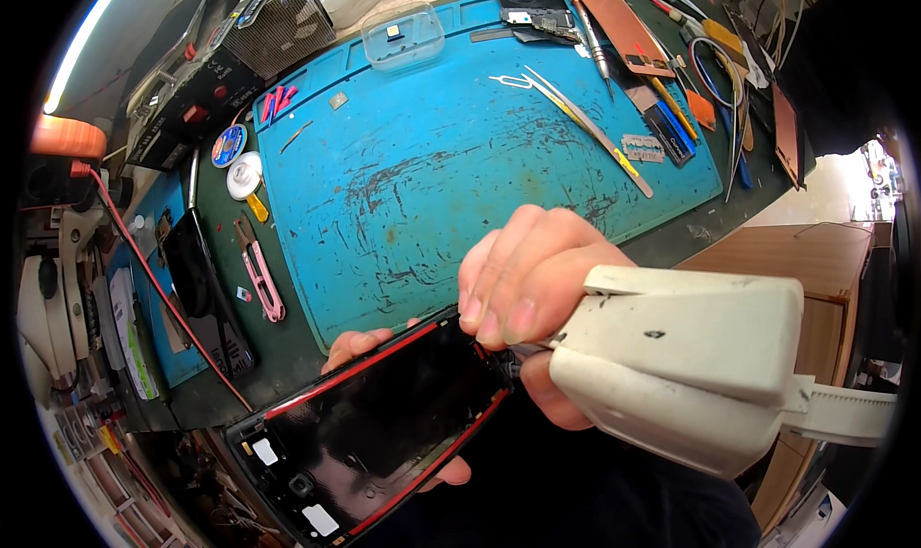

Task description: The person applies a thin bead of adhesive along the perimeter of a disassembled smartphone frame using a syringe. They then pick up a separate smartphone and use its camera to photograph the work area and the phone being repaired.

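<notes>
My left hand (pixel 354 347) grips a black phone frame (pixel 384 414) from beneath. Its fingers show past the far edge and another digit past the near edge. The frame is tilted, glossy inside, with red strips along both long sides, white patches and a round camera opening at its lower left end. At the frame's upper right corner, my right hand (pixel 537 284) is closed, fingertips pinched together against the edge. A small greyish bit shows between finger and thumb, too hidden to name. A cream-coloured device (pixel 681 356) with a strap covers the right wrist.
Under the hands lies a scuffed blue mat (pixel 432 193). On it are tweezers (pixel 585 126), a razor blade (pixel 643 148) and a clear plastic box (pixel 403 39). A pink cutter (pixel 261 279) and a black phone (pixel 206 289) lie left; a red cable (pixel 153 270) crosses there.
</notes>
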The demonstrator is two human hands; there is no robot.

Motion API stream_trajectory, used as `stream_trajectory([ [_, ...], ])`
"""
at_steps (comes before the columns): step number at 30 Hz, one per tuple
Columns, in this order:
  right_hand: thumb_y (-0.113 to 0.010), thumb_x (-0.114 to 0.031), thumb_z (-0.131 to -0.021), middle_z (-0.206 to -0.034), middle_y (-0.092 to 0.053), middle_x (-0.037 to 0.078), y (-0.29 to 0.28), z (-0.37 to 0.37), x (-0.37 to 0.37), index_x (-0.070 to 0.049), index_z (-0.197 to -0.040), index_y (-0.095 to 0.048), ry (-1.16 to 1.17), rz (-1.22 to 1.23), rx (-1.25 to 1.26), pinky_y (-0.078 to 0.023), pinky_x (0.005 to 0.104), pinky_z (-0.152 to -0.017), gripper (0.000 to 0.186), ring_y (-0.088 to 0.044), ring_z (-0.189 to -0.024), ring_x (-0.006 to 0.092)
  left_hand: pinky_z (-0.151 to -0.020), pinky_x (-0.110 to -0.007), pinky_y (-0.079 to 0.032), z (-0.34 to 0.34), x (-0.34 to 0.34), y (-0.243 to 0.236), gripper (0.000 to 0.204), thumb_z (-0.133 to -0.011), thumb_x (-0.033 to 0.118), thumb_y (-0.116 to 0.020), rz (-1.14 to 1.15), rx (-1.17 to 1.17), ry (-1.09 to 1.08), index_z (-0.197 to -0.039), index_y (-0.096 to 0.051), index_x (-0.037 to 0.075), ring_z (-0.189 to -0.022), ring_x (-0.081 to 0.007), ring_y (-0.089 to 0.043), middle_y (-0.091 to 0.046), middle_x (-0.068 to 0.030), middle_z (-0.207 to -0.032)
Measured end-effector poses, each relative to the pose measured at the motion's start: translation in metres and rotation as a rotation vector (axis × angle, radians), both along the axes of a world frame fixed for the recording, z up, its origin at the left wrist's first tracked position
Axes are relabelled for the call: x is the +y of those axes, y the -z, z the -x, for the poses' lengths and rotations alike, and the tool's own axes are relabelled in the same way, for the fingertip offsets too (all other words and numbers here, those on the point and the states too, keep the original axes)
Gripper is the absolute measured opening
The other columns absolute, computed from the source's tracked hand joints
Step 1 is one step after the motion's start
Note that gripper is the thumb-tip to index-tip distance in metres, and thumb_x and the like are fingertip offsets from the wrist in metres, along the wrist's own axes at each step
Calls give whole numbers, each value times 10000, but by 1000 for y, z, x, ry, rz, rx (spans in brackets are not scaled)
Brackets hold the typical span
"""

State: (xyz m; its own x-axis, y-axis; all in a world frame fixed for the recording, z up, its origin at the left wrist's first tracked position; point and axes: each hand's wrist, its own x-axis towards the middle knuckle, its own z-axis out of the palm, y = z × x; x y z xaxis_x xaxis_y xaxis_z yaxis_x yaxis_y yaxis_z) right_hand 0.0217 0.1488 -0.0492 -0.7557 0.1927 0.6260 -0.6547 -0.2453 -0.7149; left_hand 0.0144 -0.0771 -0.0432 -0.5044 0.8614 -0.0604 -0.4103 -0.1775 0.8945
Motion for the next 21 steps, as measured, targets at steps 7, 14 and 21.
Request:
stream_trajectory([
  [7, -728, -178, -955, -945, -579, 52, 0, 0, -1, -99, -1003, -591, -8, 13, 0, -491, 334, -711, 166, -568, -820, 185, -1189, -401, -260, 0, 3, -7, 794, -762, 622, -820, 78, -76, -12, -1416, -577, 244, -1426, -173, -410, -529, -12, -1492],
  [14, -731, -156, -949, -945, -576, 49, 8, -4, -4, -99, -998, -591, 8, 67, 20, -491, 335, -708, 159, -567, -825, 183, -1179, -397, -270, 4, 0, -6, 781, -759, 625, -820, 76, -109, 19, -1404, -589, 250, -1415, -166, -426, -548, -7, -1478],
  [21, -718, -175, -964, -964, -572, 43, -10, -9, -5, -105, -1020, -586, 34, 30, -54, -491, 334, -724, 160, -566, -840, 179, -1181, -399, -267, 0, 2, -1, 774, -767, 593, -834, 143, 184, -13, -1407, -589, 236, -1419, -177, -423, -548, -17, -1479],
])
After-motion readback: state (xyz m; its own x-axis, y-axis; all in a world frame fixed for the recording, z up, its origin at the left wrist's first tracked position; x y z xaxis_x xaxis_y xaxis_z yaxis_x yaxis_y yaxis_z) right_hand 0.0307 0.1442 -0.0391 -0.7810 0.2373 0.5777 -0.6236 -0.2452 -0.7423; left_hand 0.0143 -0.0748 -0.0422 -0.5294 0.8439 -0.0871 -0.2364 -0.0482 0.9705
